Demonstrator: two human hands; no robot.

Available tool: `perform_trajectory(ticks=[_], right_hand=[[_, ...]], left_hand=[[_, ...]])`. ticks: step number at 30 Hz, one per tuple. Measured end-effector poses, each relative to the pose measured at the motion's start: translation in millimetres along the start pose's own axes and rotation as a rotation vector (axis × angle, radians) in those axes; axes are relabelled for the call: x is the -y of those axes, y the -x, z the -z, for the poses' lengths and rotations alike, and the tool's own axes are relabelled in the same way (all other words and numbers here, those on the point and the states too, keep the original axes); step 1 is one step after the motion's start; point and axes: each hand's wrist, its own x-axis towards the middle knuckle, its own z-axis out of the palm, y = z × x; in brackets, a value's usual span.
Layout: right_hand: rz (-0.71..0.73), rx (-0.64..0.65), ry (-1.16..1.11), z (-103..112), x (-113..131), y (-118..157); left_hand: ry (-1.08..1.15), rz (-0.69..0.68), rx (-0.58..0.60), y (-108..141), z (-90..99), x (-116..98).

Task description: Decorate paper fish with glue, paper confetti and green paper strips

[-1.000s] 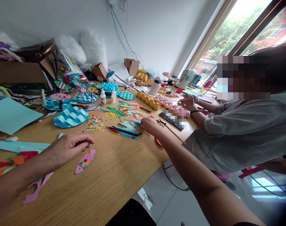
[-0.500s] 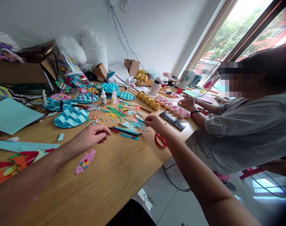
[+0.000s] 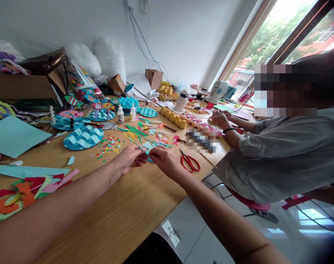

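Note:
My left hand (image 3: 132, 158) is closed in a pinch on a thin blue paper strip (image 3: 139, 146). Right beside it, my right hand (image 3: 162, 157) also has its fingertips pinched together at the strip; the exact hold is partly hidden by the fingers. Both hands are low over the table (image 3: 112, 220), in front of a pile of thin green and yellow paper strips (image 3: 135, 132). Small coloured paper dots (image 3: 110, 146) are scattered to the left of my hands. Red-handled scissors (image 3: 189, 162) lie to the right of my right hand.
A blue disc with wavy paper strips (image 3: 83, 137) lies at left, near orange and red scraps (image 3: 26, 192). Two glue bottles (image 3: 120, 114) stand behind. A yellow egg-carton strip (image 3: 172, 118) lies farther back. A co-worker (image 3: 279, 154) sits at right, hands on the table.
My right hand has come left from the paper strips to meet my left hand, which has moved right. The pink paper fish and the pens are no longer visible.

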Motion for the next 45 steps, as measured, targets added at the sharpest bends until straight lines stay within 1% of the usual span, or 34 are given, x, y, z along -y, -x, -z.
perform_trajectory(ticks=[3, 5, 7, 10, 12, 14, 16, 19, 22, 25, 29, 31, 32, 33, 34, 35, 36, 37, 38, 39, 42, 45], right_hand=[[0.023, 0.01, 0.006, -8.8, -1.4, 2.9], [-0.043, 0.023, 0.031, -9.4, -4.8, 2.2], [-0.15, 0.082, 0.115, -4.8, -9.9, 1.4], [-0.304, 0.234, 0.315, 10.8, -21.1, 6.2], [-0.401, 0.251, 0.424, 24.5, -31.6, 15.2], [-0.514, 0.215, 0.54, 37.8, -43.7, 26.8], [-0.603, 0.288, 0.572, 48.2, -55.3, 37.5], [-0.623, 0.344, 0.539, 56.0, -67.4, 46.6], [-0.622, 0.361, 0.511, 56.5, -72.1, 48.1], [-0.646, 0.348, 0.503, 54.7, -73.2, 47.9], [-0.665, 0.284, 0.474, 55.8, -73.5, 50.7], [-0.67, 0.209, 0.427, 57.4, -70.8, 53.8], [-0.667, 0.148, 0.35, 57.8, -67.6, 55.8], [-0.658, 0.08, 0.223, 57.6, -62.8, 58.1], [-0.642, 0.009, 0.051, 56.8, -56.3, 60.8], [-0.616, -0.03, -0.164, 55.4, -48.0, 63.7], [-0.586, -0.031, -0.385, 53.4, -38.1, 67.0], [-0.554, 0.01, -0.549, 51.1, -27.2, 70.4], [-0.518, 0.054, -0.641, 48.7, -15.9, 73.9], [-0.486, 0.093, -0.66, 46.2, -4.7, 77.3], [-0.401, 0.197, -0.511, 39.2, 22.3, 84.7], [-0.377, 0.233, -0.359, 32.4, 35.7, 85.0]], left_hand=[[-0.008, -0.007, -0.009, -0.3, 4.3, 4.8], [-0.02, -0.017, -0.027, 0.5, 10.7, 7.3], [-0.03, -0.035, -0.051, 2.5, 18.9, 8.6], [-0.061, -0.066, -0.086, 8.6, 31.5, 8.1], [-0.093, -0.082, -0.112, 13.9, 38.5, 6.9], [-0.111, -0.095, -0.136, 18.5, 43.7, 6.0], [-0.109, -0.102, -0.159, 21.4, 46.9, 5.4], [-0.086, -0.093, -0.187, 23.0, 48.0, 4.9], [-0.05, -0.09, -0.17, 24.5, 46.4, 4.5], [-0.01, -0.109, -0.162, 27.7, 46.0, 4.3], [0.006, -0.127, -0.153, 32.1, 50.3, 2.9], [0.016, -0.119, -0.146, 33.8, 51.9, 1.6], [0.028, -0.112, -0.15, 34.7, 51.8, 1.0], [0.044, -0.102, -0.157, 35.6, 50.9, 0.6], [0.058, -0.09, -0.164, 36.5, 49.1, 0.4], [0.072, -0.077, -0.169, 37.5, 46.5, 0.6], [0.082, -0.064, -0.169, 38.4, 43.1, 1.0], [0.088, -0.053, -0.159, 39.2, 39.2, 1.8], [0.093, -0.041, -0.142, 39.9, 35.0, 2.8], [0.104, -0.031, -0.123, 40.4, 30.6, 3.9], [0.174, -0.022, -0.08, 41.1, 18.2, 6.8], [0.224, -0.039, -0.075, 42.1, 8.8, 8.3]])
